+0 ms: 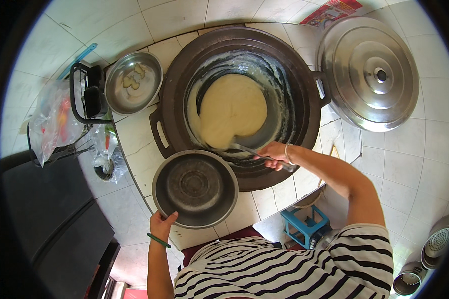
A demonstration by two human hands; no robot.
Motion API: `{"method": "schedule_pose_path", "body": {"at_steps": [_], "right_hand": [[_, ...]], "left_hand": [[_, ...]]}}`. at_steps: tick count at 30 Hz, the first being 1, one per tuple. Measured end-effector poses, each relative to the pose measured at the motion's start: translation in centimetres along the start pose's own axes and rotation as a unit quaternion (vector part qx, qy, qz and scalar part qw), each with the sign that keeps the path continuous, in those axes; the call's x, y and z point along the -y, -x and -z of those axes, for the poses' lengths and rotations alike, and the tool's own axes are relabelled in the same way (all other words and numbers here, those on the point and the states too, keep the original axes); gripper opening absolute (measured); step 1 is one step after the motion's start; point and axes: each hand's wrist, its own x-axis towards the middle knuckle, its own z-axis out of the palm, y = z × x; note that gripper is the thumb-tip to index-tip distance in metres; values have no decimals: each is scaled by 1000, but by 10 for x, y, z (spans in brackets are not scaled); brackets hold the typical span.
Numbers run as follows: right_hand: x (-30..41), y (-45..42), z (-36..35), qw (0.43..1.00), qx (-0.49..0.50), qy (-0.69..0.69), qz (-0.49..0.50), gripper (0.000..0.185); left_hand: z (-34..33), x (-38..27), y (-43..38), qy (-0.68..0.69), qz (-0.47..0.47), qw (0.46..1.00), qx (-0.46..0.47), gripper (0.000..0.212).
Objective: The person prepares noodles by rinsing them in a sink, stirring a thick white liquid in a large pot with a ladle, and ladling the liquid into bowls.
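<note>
My right hand (275,155) grips the handle of a metal spatula (247,148), whose tip meets the lower edge of a thick, pale yellow dough-like mass (234,108). That mass lies folded in a large, dark, two-handled wok (176,74), with a whitish film smeared around its inner wall. With thumb over the rim, my left hand (164,224) holds a dark grey metal basin (194,187) at its lower left. The basin overlaps the wok's lower left rim, and nothing shows inside it. The spatula's tip is partly hidden or blurred against the mass.
A steel bowl (116,89) with pale yellow scraps stands left of the wok. Beside it are a black wire rack (75,108) and plastic bags (54,123). A large steel lid (366,74) is at the right. Below the tiled counter (243,207) stands a blue stool (307,226).
</note>
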Motion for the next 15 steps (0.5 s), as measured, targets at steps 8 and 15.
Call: {"method": "schedule_pose_path", "body": {"at_steps": [8,15], "right_hand": [[-3,54,11,772,-340,502,190,24],[-45,14,67,653,-557,460,228,23]], "left_hand": [[-3,-6,2,32,54,998,20,19],[-1,-12,1,-50,-24,997,58,19]]}}
